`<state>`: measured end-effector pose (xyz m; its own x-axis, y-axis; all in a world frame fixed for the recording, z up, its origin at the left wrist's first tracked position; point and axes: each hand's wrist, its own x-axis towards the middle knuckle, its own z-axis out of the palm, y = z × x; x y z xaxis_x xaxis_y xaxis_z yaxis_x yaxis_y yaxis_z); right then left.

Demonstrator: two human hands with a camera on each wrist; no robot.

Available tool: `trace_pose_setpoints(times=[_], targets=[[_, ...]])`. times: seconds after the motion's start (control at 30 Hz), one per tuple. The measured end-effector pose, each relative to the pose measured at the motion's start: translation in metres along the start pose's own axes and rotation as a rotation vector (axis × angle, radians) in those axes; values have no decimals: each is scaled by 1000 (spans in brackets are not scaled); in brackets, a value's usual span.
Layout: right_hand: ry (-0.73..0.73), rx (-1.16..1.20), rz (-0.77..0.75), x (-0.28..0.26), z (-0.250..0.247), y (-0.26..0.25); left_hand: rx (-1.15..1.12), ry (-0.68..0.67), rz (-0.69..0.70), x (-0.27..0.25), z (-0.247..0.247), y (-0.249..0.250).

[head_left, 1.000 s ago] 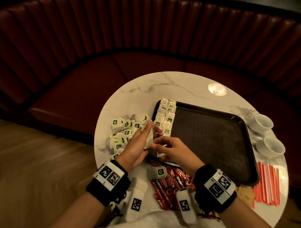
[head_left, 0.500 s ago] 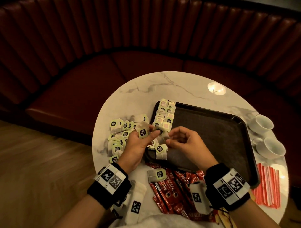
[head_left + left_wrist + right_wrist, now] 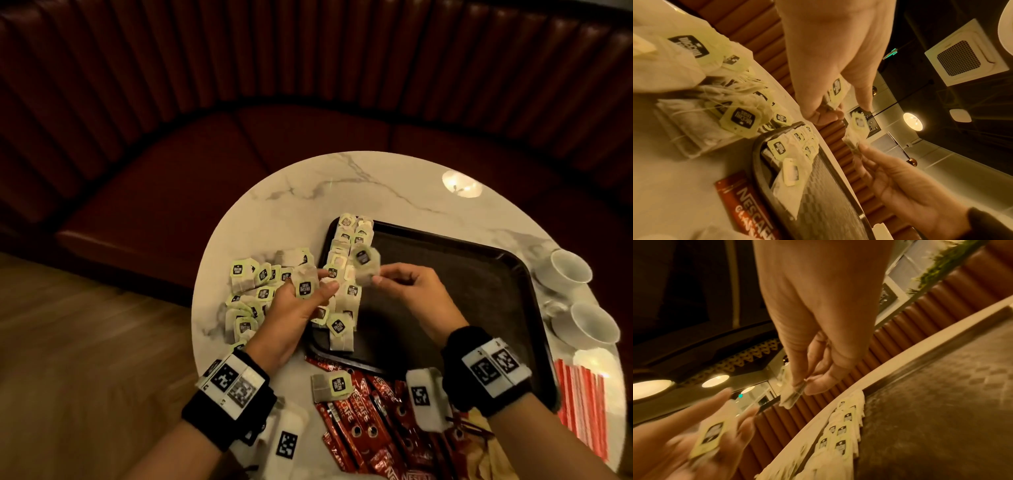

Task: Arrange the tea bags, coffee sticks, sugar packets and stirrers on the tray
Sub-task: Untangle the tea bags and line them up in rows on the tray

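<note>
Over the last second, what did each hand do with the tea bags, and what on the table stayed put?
The right hand, which was low at the tray's near edge, rose and now pinches a tea bag in the air over the tray. The left hand kept its place, holding another tea bag. The coffee sticks, the cups and the tea bag pile stayed put.

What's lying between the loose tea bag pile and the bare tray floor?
In the head view, the left hand gripping a tea bag, then the tea bag rows along the tray's left edge.
</note>
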<state>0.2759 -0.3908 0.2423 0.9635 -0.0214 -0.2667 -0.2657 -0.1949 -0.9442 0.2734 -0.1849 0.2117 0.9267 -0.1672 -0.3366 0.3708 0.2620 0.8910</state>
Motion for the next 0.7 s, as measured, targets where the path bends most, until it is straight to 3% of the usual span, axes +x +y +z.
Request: trace_pose_setpoints(times=[0.13, 0.33, 0.7], targets=[[225, 183, 132, 61, -25, 27, -90, 78, -97, -2, -1, -2], [383, 25, 229, 133, -45, 56, -78, 118, -155, -1, -7, -6], [312, -27, 325, 179, -40, 60, -24, 52, -183, -5, -9, -7]])
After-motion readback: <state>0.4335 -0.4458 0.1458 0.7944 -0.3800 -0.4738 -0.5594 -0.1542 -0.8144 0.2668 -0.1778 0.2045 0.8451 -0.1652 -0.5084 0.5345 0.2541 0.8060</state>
